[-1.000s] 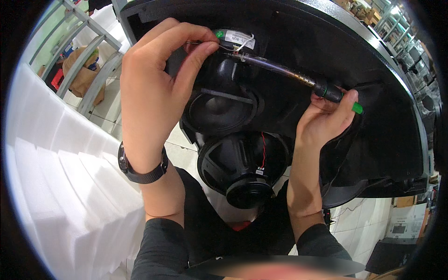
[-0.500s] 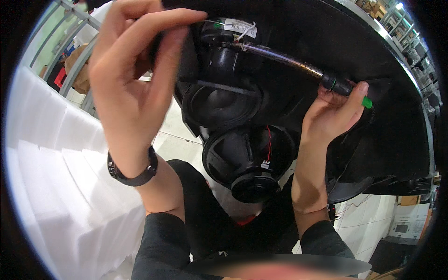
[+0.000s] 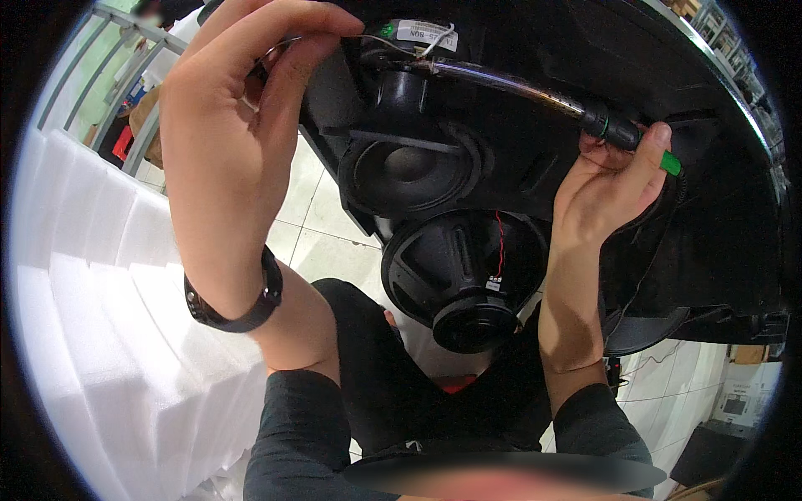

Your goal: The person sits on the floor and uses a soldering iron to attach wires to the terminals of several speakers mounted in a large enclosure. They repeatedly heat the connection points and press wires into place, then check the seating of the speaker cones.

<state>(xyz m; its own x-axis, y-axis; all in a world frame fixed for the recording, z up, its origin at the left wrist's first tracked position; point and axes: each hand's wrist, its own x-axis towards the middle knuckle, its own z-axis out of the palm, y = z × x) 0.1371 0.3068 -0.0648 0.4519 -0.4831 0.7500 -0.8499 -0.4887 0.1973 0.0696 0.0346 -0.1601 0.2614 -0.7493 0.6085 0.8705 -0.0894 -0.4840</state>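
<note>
My left hand (image 3: 221, 142), with a black watch on its wrist, pinches a thin solder wire (image 3: 380, 40) between thumb and fingertips. The strand runs right toward the terminal of a black speaker driver (image 3: 407, 88), which carries a white label. In my right hand (image 3: 606, 188) is a soldering iron (image 3: 505, 82) with a black grip and green end, held near the handle. Its tip lies at the terminal, beside a white lead (image 3: 443, 37). Whether tip and solder touch is too small to tell.
A large black cabinet panel (image 3: 702, 225) spans the upper right. Below the labelled driver sit another speaker cone (image 3: 405, 171) and a big speaker (image 3: 468, 275) with red wires. White foam sheets (image 3: 125, 334) are stacked at left, near a metal rail (image 3: 104, 79).
My left fingers have closed together on the solder wire, drawing nearer the terminal. The iron stays at the terminal, while the whole view has shifted slightly.
</note>
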